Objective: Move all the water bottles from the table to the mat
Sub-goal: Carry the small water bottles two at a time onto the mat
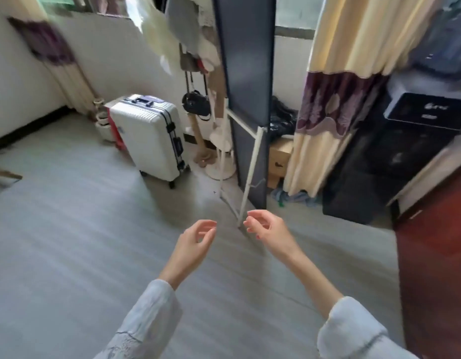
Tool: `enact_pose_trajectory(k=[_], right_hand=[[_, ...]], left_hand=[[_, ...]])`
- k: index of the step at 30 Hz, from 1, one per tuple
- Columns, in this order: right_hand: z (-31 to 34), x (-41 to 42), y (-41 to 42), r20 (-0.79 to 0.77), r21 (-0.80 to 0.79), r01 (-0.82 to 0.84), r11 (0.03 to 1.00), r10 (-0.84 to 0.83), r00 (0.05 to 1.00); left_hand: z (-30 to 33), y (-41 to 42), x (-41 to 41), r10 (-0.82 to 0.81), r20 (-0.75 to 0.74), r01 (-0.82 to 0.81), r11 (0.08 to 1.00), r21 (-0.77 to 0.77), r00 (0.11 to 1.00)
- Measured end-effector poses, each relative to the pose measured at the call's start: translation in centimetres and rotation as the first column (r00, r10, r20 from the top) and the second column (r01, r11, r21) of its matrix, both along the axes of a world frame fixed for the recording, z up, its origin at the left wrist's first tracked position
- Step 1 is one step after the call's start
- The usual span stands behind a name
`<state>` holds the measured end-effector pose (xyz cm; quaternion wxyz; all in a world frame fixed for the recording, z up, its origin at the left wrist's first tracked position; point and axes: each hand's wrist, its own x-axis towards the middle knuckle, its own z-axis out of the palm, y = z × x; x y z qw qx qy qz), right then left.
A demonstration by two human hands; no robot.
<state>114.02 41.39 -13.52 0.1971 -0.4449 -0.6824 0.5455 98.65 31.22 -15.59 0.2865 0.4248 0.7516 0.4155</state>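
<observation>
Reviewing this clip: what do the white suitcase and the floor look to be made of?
The white suitcase looks like hard moulded plastic, going by its ribbed glossy shell, with dark frame edges and latches that could be metal. The floor appears to be pale grey wood-look planks, laminate or vinyl, with faint seams and a soft sheen; motion blur leaves this uncertain.

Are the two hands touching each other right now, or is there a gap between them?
Apart. The head view shows bare grey floor between the left hand and the right hand; both are empty, fingers loosely curled.

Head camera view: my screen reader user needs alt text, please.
Two empty hands, left hand and right hand, reach forward with loosely curled fingers over a grey floor. A white suitcase stands beyond; no bottles are visible.
</observation>
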Motion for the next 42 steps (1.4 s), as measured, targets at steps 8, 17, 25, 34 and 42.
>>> enact_pose_trajectory(k=[8,17,25,34,42], right_hand=[[2.6,-23.4,-7.4,-0.062,0.074,-0.386,0.92,0.39,0.919],[3.9,-44.9,-9.9,-0.121,0.113,-0.622,0.775,0.632,0.765],[5.5,-64.8,-7.0,-0.128,0.184,-0.744,0.642,0.766,0.63],[6.6,-84.4,-6.9,-0.123,0.187,-0.815,0.548,0.837,0.534],[4.9,-104.3,-8.6,-0.106,0.205,-0.831,0.518,0.855,0.507]], left_hand=[[2.2,-12.9,-19.1,0.434,0.004,-0.434,0.9,0.03,0.901],[3.3,-18.7,-35.6,0.686,0.016,-0.685,0.724,0.074,0.727],[4.5,-17.2,-52.4,0.808,0.009,-0.802,0.583,0.129,0.588],[5.5,-17.8,-69.3,0.873,-0.005,-0.862,0.484,0.149,0.489],[3.5,-20.2,-88.3,0.887,0.024,-0.877,0.453,0.161,0.462]])
